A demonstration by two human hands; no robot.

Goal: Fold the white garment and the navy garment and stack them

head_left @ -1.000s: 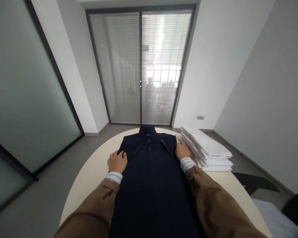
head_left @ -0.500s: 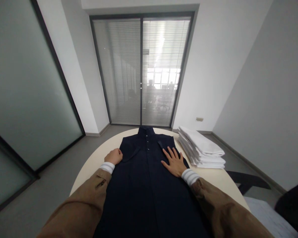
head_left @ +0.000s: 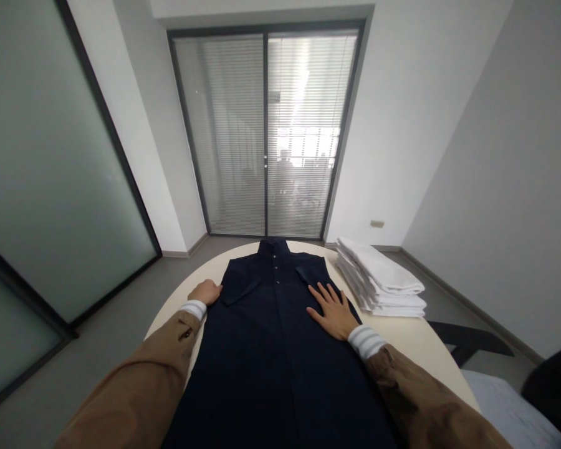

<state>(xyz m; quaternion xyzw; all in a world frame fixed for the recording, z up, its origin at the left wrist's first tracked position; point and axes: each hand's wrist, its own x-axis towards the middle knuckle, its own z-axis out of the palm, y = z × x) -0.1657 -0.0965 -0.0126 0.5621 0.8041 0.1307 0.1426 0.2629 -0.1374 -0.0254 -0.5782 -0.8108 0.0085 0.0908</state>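
Observation:
A dark navy garment (head_left: 262, 349), with a stand collar and a short row of small buttons below it, lies front up on the round cream table (head_left: 444, 358). Its collar points away from me and its lower part runs out of view at the bottom. My left hand (head_left: 206, 292) is closed at the garment's left edge, with the fingertips pinching the cloth there. On the right side of the chest, my right hand (head_left: 333, 312) lies flat with its fingers spread, pressing on the fabric. Narrow strips of cloth slant across both sides of the chest.
A stack of folded white cloths (head_left: 381, 280) stands at the table's right edge. Beyond the table is a glass door (head_left: 266, 137) with blinds. A black object (head_left: 556, 393) and a whitish surface (head_left: 509, 405) show at the lower right.
My left hand has moved a little outward to the left, and the garment's left edge has shifted with it. My right hand has slid slightly right and toward me, still spread flat.

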